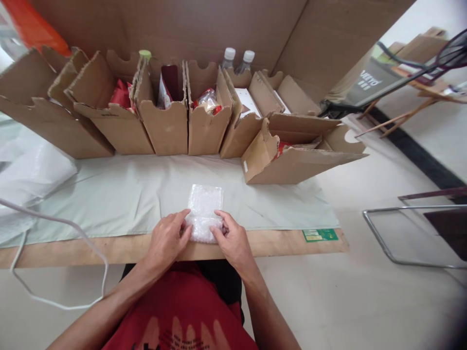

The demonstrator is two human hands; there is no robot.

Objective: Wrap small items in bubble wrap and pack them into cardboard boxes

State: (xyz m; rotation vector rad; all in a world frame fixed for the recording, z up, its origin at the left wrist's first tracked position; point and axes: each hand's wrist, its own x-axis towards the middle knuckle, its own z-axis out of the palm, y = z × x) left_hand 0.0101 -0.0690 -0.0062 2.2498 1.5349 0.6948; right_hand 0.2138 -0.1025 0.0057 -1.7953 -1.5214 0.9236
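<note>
A small rectangular piece of bubble wrap (206, 199) lies at the table's front edge, its near part looking doubled over in a thicker fold. My left hand (168, 236) grips the left side of that fold, with thumb and forefinger at its edge. On the opposite side, my right hand (233, 242) has its thumb on top of the fold and its other fingers curled at the edge. Both hands rest low, close to the wooden edge. Whether anything is wrapped inside cannot be made out.
Several open cardboard boxes (166, 129) holding packets stand along the back. Another box (292, 167) sits angled at right. Two capped bottles (228, 57) show behind. Clear plastic (32, 170) and a white cable (78, 226) lie left; a green card (320, 235) lies on the wooden edge (280, 244).
</note>
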